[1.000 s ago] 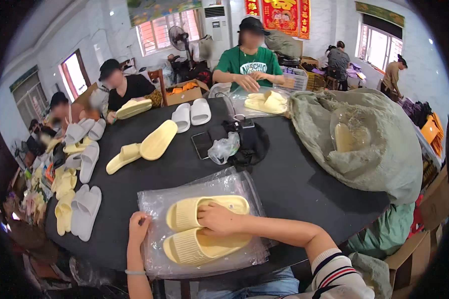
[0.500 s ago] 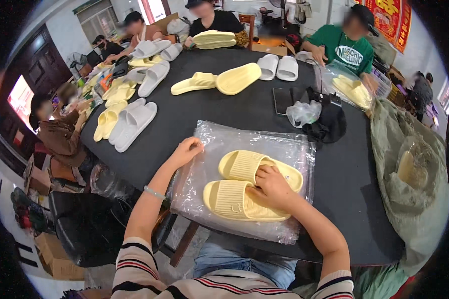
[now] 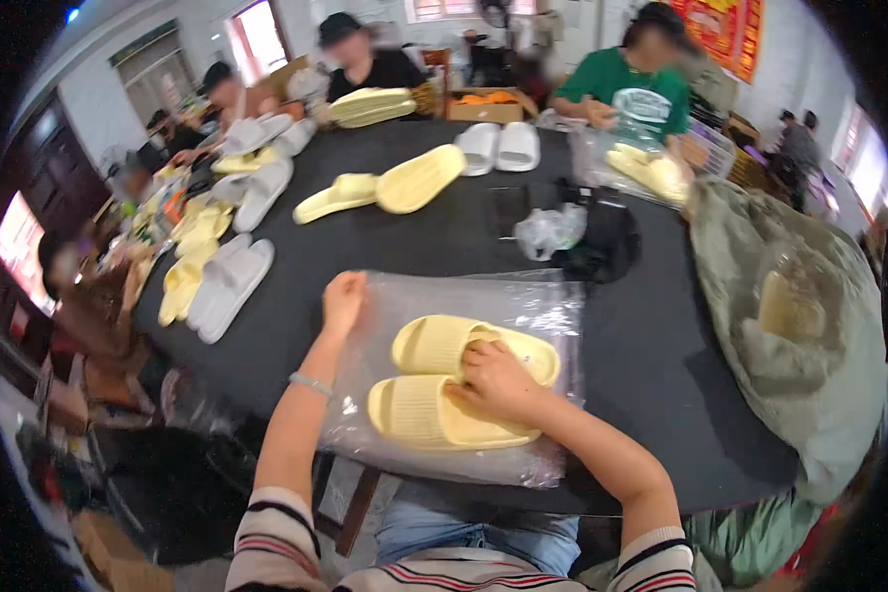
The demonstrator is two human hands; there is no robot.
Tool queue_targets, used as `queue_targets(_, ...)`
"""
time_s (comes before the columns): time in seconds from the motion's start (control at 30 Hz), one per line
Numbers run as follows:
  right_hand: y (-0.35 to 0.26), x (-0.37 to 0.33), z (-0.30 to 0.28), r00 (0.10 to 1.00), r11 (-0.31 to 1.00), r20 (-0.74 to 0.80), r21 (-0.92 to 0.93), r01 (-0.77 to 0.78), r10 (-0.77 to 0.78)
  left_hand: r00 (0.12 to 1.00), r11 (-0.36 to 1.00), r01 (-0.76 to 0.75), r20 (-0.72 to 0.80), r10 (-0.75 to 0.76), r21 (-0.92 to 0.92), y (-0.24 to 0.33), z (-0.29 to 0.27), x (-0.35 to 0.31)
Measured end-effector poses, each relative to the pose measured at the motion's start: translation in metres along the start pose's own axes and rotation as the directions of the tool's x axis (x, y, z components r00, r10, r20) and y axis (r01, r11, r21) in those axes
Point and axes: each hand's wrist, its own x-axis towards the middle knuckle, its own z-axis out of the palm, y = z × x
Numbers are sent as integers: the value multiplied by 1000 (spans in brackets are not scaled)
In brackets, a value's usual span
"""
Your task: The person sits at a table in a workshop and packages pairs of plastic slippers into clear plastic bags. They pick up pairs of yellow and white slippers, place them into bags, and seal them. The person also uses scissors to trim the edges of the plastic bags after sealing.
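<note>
A pair of pale yellow slide sandals [image 3: 416, 412] lies side by side on a stack of clear plastic bags [image 3: 464, 292], toes to the left. My right hand [image 3: 498, 382] grips the pair, its fingers curled at the inner edges of both foot openings; the fingertips are partly hidden. At the far left corner of the bags, my left hand [image 3: 344, 302] is closed on the plastic edge. A greenish bangle [image 3: 311, 383] circles my left wrist.
Another yellow pair [image 3: 419, 180] and a grey pair [image 3: 498, 148] lie farther back. Grey and yellow slides [image 3: 232, 288] line the left side. A black bag [image 3: 602, 242] and a large green sack [image 3: 799, 395] are at right. Several people sit around the dark table [image 3: 681, 395].
The whole view has shifted, so the scene sits further left. My left fingers have closed more at the bag corner. My right hand stays on the yellow slide sandals.
</note>
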Motion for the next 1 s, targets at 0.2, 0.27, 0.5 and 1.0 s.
queue_targets(0.2, 4, -3, 6, 1000, 999, 1, 45, 15, -15, 954, 788, -294, 116, 276, 541, 8, -3, -9)
queue_targets(0.27, 5, -5, 8, 997, 997, -62, 64, 47, -43, 938, 736, -339, 152, 311, 586, -7, -2, -3)
queue_targets(0.5, -3, -15, 26, 984, 972, -132, 186, 140, -117, 921, 736, -384, 181, 344, 557, -18, 10, -1)
queue_targets(1.0, -31, -8, -37, 952, 919, -305, 365, 145, -29, 955, 843, -296, 170, 244, 450, -36, 5, 5)
